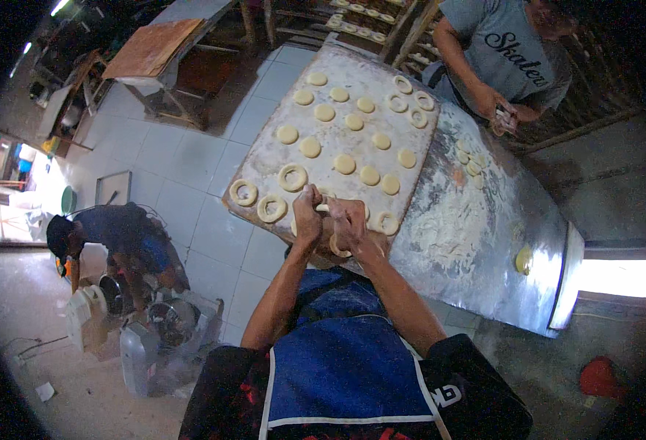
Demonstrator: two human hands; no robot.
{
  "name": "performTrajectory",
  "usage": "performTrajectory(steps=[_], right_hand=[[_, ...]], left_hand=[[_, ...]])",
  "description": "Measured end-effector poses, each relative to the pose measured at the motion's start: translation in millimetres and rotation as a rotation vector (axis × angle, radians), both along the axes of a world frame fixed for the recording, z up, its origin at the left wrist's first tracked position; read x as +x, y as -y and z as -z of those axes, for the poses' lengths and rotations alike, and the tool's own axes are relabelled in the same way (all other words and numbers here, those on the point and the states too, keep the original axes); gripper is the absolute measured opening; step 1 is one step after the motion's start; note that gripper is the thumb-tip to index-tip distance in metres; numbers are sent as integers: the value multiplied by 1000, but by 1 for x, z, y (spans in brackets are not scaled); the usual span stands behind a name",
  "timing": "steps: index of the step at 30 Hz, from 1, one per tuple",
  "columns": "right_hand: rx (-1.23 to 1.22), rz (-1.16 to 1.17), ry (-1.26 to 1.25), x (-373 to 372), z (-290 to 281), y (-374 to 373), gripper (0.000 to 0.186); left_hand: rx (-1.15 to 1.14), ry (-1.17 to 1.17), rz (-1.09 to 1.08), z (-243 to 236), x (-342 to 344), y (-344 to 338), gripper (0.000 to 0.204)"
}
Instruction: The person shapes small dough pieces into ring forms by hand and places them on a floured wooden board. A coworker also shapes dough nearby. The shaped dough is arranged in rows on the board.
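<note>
While a co-worker is bending down at the left of the frame, a white jug is standing just below, with a grey plastic container sitting to its right. In the upper left, a table with a brown wooden top is standing on the tiled floor. Toward the centre, a floured board is sloping across the frame, and several dough rings are lying at its lower-left corner.

Just right of these, the left hand is closing its fingers around a pale dough piece, which is showing between the two hands at the centre of the frame, over the board's lower edge. The right hand is gripping it from the other side with curled fingers. Below them, a blue apron is covering the person's front.

Above the hands, flat dough discs are spreading over the board, with more rings resting in its upper-right corner. Farther right, loose flour is covering part of a metal table. In the upper right, another person is holding both hands close together; what is in them is too small to tell. At the lower right, a red object is lying near the frame's dark rim.
</note>
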State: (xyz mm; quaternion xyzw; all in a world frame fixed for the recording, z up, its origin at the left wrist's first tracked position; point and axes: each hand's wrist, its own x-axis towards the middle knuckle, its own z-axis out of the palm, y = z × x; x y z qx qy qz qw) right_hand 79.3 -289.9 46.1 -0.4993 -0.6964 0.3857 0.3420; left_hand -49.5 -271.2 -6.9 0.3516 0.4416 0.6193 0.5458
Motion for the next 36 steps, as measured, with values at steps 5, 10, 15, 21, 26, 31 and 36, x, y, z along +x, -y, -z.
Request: performTrajectory(steps=[5,10,15,21,26,31,36], right_hand=[[127,-136,-226,-63,12,-57,28],[-122,-56,-146,-105,-10,-119,37],[-70,164,604,-91,-8,-107,61],[27,390,720,37,4,-58,54],[28,371,884,93,49,-45,45],[-10,513,671,109,61,-46,40],[-68,498,310,131,28,-12,30]], left_hand=[[105,-562,-299,-12,-71,-18,39],[25,-901,-420,3,-129,-87,31],[-228,-1374,-145,36,-169,-133,28],[18,-1128,-99,21,-166,-114,28],[92,-1431,-287,-17,-122,-96,33],[528,-1323,58,-20,10,-91,34],[400,-1426,358,-2,89,-78,33]])
